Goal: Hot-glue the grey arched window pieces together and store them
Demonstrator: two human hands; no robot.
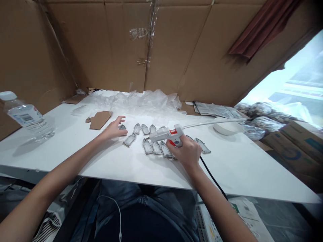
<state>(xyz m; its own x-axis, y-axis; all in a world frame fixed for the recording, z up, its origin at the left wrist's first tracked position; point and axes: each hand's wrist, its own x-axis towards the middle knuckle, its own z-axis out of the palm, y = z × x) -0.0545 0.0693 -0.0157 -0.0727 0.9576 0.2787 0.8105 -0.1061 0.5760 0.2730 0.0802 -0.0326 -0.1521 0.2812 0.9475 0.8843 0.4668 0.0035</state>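
My right hand [188, 150] is wrapped round the handle of a white glue gun [161, 134] with an orange-red trigger. The gun's nozzle points left over the table, and a long white glue stick [214, 123] sticks out of its back. To the left, my left hand [113, 129] rests low over the tabletop, finger and thumb spread around a small grey piece [122, 127]. Several small grey lantern-shaped frames, such as one [129, 140] beside my left hand and another [147, 147] below the nozzle, lie flat in two rough rows. The gun and my right hand hide some of them.
A water bottle [27, 116] stands at the left of the white table [106, 164]. Torn cardboard [100, 120] and crumpled clear plastic [148, 102] lie farther back, against a cardboard wall [121, 50]. On the right are a white bowl [228, 127] and the gun's black cord [214, 179].
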